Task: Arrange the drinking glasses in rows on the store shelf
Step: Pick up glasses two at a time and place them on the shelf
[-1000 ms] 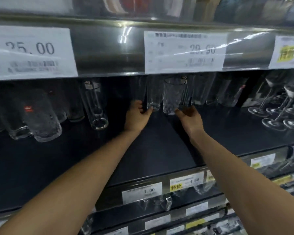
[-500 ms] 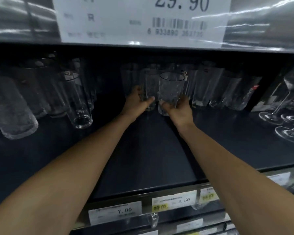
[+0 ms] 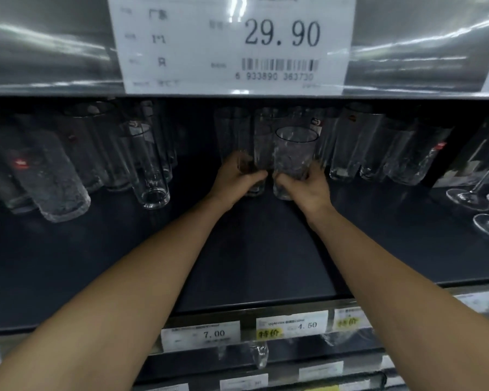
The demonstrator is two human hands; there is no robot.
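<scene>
Two bare arms reach into a dim store shelf. The left hand (image 3: 235, 179) curls round the lower half of a clear drinking glass (image 3: 261, 153); the right hand (image 3: 308, 187) wraps the lower half of a textured glass (image 3: 292, 153) just beside it. Both glasses stand upright, long axis vertical, open mouths up, near the middle of the shelf's depth, in front of more upright tumblers (image 3: 347, 148). Whether their bases touch the shelf cannot be told.

The shelf (image 3: 251, 249) is dark and matte. Tall straight glasses (image 3: 150, 165) stand to the left, stemmed wine glasses (image 3: 480, 176) to the right. A large price label (image 3: 235, 43) reading 29.90 hangs on the metal shelf edge above; smaller tags (image 3: 201, 334) reading 7.00 and 4.50 line the front edge below.
</scene>
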